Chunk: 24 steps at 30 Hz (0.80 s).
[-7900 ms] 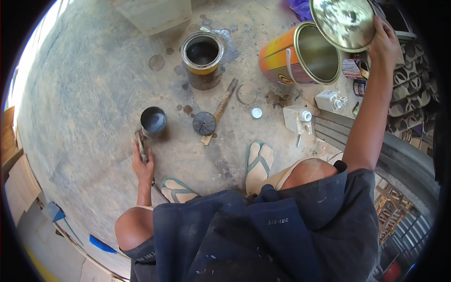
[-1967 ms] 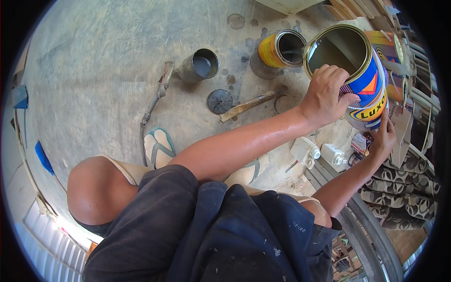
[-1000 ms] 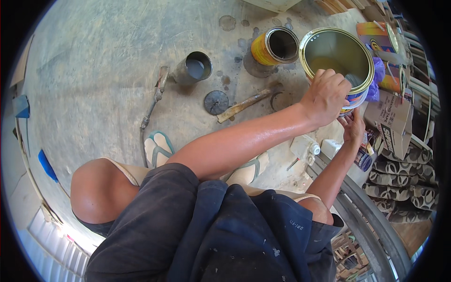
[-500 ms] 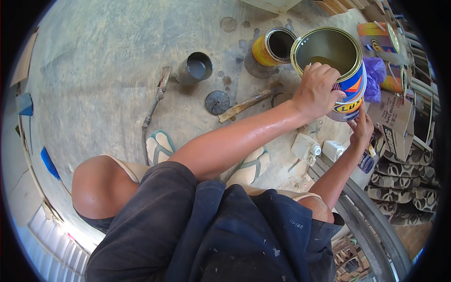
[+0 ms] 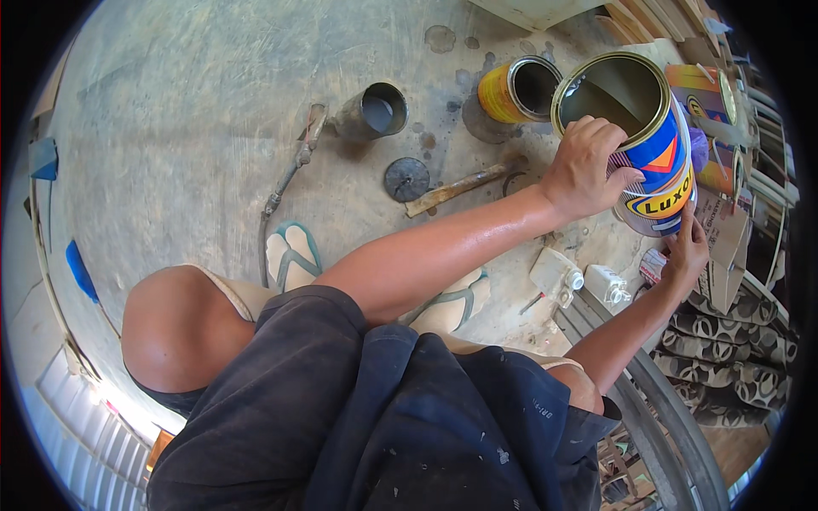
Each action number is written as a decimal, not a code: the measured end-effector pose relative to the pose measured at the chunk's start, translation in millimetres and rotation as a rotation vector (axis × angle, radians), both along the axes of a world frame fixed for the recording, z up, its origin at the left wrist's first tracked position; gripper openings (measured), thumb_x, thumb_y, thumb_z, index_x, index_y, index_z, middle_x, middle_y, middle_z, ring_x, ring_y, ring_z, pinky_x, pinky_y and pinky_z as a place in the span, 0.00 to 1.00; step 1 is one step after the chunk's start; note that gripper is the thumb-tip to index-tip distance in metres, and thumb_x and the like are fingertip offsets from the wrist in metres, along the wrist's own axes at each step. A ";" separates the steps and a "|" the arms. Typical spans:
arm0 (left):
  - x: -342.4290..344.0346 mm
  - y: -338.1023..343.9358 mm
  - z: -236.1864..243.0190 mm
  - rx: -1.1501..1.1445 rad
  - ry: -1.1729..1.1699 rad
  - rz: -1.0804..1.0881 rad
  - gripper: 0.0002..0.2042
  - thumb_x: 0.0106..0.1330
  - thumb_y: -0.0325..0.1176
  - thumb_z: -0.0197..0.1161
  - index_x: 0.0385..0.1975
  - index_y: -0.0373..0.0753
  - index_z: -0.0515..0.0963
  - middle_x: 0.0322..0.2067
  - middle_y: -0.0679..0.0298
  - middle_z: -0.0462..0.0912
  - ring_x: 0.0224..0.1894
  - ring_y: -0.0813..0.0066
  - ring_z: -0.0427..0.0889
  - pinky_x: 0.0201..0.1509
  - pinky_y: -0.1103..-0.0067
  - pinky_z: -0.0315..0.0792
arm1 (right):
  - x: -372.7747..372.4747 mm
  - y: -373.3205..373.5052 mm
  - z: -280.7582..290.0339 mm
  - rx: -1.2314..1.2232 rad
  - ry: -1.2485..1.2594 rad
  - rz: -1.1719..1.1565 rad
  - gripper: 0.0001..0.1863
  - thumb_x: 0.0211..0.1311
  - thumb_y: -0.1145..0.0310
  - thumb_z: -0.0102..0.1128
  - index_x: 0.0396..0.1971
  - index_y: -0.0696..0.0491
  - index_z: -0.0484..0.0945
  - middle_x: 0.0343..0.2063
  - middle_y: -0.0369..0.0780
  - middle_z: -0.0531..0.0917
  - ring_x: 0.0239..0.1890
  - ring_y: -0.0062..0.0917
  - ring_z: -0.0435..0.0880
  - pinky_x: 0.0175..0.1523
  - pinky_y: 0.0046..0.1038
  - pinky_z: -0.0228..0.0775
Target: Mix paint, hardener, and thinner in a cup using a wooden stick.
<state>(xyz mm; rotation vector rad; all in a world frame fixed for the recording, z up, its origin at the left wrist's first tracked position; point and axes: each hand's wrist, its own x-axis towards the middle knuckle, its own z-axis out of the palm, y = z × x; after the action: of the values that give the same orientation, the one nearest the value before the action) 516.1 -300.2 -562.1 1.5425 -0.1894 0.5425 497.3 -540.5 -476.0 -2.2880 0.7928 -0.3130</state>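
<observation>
head view, and the blue can [image 5: 660, 175] is up in both hands, tilted, its mouth leaning toward the yellow tin [image 5: 498, 94]. left hand [image 5: 588, 166] is curled tight over the rim, thumb down the outside; right hand [image 5: 688, 247] is cupped on the base, palm side partly hidden. stiff metal, i'd say, probably weighty with liquid, likely slick where the rim is wet. rim and base look the surest holds; the thin wall might dent. closest obstacle, that tin, just beside the rim. left of it on the floor [image 5: 213, 128]: stick [image 5: 467, 186], disc [image 5: 407, 179], grey cup [image 5: 351, 121]. purple bag [image 5: 699, 149] behind, white bottle [image 5: 552, 271] below.
</observation>
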 end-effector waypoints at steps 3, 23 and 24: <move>2.6 -0.5 -1.6 -0.042 -0.021 0.008 0.16 0.51 0.35 0.72 0.33 0.38 0.72 0.30 0.58 0.77 0.34 0.61 0.72 0.47 0.67 0.67 | 1.9 5.8 2.9 0.001 -0.001 0.019 0.31 0.62 0.48 0.70 0.43 0.68 0.82 0.33 0.44 0.85 0.31 0.20 0.83 0.33 0.15 0.75; 4.7 0.2 -0.1 -0.066 -0.026 0.006 0.15 0.52 0.36 0.70 0.33 0.39 0.71 0.29 0.58 0.75 0.33 0.61 0.71 0.46 0.67 0.66 | 1.6 18.5 9.0 -0.032 -0.009 -0.023 0.31 0.61 0.49 0.71 0.44 0.67 0.82 0.34 0.45 0.85 0.34 0.22 0.84 0.35 0.16 0.77; 4.4 0.5 0.3 -0.063 -0.023 0.004 0.15 0.52 0.36 0.70 0.33 0.39 0.71 0.29 0.58 0.75 0.33 0.61 0.71 0.46 0.67 0.66 | 1.1 19.0 8.9 -0.017 -0.013 -0.021 0.31 0.61 0.49 0.71 0.44 0.67 0.82 0.34 0.45 0.85 0.34 0.22 0.84 0.36 0.16 0.77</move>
<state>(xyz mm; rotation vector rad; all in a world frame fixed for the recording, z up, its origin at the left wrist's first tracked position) 520.5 -299.7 -561.8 1.4760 -0.1857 0.5645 498.4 -521.5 -467.1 -2.2927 0.8115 -0.3451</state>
